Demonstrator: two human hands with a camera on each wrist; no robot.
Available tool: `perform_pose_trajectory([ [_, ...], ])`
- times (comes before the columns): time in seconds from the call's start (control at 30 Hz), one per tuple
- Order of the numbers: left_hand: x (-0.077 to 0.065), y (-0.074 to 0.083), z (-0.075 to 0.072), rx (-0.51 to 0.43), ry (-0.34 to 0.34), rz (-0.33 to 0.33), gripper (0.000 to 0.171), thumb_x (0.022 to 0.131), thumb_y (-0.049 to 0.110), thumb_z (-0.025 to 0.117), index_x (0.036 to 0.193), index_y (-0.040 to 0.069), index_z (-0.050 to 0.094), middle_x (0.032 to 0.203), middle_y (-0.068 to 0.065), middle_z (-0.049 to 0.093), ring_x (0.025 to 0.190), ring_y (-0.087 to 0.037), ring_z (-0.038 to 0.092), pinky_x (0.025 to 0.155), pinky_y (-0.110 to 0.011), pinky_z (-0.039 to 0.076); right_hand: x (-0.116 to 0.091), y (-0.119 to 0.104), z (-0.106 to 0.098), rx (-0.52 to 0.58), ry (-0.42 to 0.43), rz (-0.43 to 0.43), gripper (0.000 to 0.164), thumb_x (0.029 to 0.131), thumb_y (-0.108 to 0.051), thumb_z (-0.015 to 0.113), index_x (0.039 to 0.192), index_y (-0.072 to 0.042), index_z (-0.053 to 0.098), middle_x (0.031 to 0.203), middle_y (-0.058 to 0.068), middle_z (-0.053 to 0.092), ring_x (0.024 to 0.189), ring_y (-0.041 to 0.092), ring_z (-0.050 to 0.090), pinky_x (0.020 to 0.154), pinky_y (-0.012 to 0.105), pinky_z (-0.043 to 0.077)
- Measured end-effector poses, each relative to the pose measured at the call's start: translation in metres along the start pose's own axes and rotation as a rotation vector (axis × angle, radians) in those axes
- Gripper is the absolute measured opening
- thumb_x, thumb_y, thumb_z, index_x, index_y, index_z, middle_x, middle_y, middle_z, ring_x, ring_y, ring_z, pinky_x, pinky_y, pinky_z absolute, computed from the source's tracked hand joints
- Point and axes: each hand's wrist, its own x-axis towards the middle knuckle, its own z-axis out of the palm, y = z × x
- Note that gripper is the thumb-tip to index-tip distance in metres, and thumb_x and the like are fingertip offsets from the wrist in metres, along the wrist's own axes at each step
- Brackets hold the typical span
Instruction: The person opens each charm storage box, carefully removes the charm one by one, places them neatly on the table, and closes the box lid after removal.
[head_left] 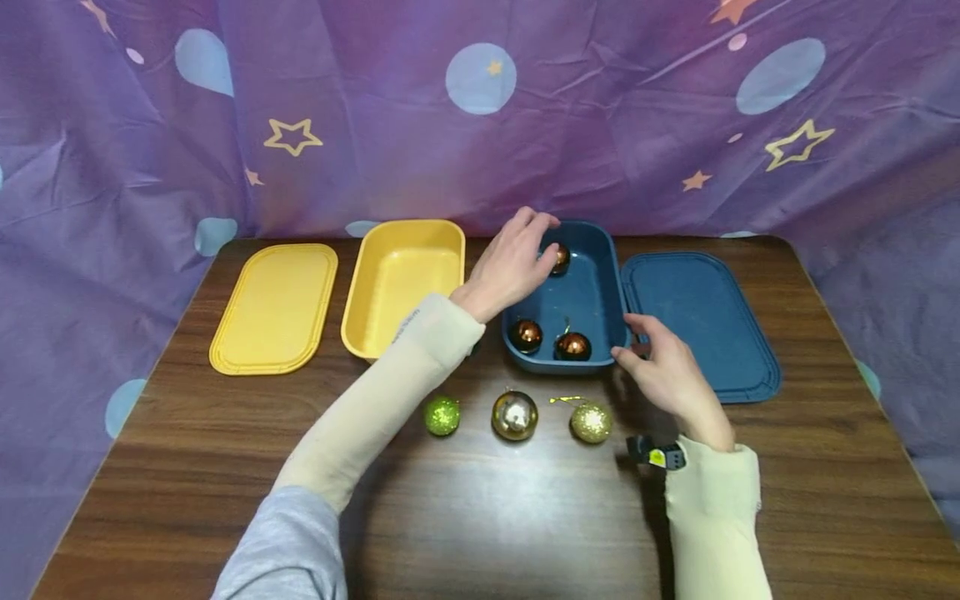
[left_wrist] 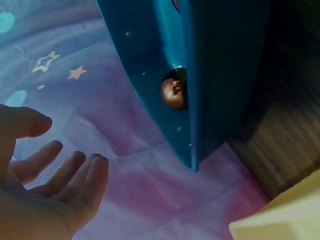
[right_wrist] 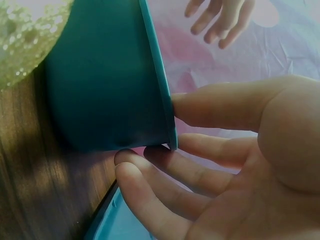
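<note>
My left hand hangs over the far left part of the blue container, palm down, fingers loosely bent and holding nothing. Close by its thumb, a shiny brown ball ornament lies inside the container, partly hidden by the hand. Two more brown ornaments, one on the left and one nearer the middle, sit at the container's near end. My right hand holds the container's near right corner, thumb against the rim and fingers bent round the side. In the left wrist view, the left fingers are apart from the container wall.
In front lie a green glitter ball, a shiny gold ball and a gold glitter ball. An empty yellow container and yellow lid stand left. The blue lid lies right. A purple curtain hangs behind the table.
</note>
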Motion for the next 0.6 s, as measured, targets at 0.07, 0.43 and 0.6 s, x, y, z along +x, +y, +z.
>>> perform_pose_trajectory([
  [0.07, 0.004, -0.001, 0.004, -0.009, -0.03, -0.024, 0.034, 0.098, 0.023, 0.052, 0.129, 0.008, 0.056, 0.119, -0.009, 0.057, 0.097, -0.019, 0.056, 0.09, -0.028, 0.049, 0.0, 0.0, 0.0, 0.004, -0.005, 0.003, 0.055, 0.096, -0.019, 0.057, 0.143, 0.001, 0.038, 0.124, 0.028, 0.055, 0.106, 0.039, 0.059, 0.086, 0.052, 0.046],
  [0.43, 0.016, -0.011, 0.029, -0.039, -0.195, -0.079, 0.039, 0.097, 0.02, 0.053, 0.134, 0.008, 0.052, 0.129, -0.011, 0.053, 0.113, -0.021, 0.053, 0.099, -0.032, 0.046, 0.0, 0.0, -0.001, 0.002, -0.015, 0.025, 0.055, 0.096, -0.02, 0.055, 0.144, 0.0, 0.037, 0.123, 0.026, 0.055, 0.108, 0.038, 0.057, 0.087, 0.052, 0.046],
  [0.6, 0.018, -0.015, 0.035, -0.02, -0.296, -0.064, 0.046, 0.098, 0.021, 0.053, 0.142, 0.008, 0.045, 0.14, -0.013, 0.045, 0.126, -0.025, 0.048, 0.107, -0.035, 0.042, 0.001, 0.0, -0.001, -0.001, -0.012, 0.015, 0.055, 0.096, -0.019, 0.056, 0.143, 0.001, 0.038, 0.12, 0.024, 0.056, 0.106, 0.038, 0.057, 0.086, 0.051, 0.046],
])
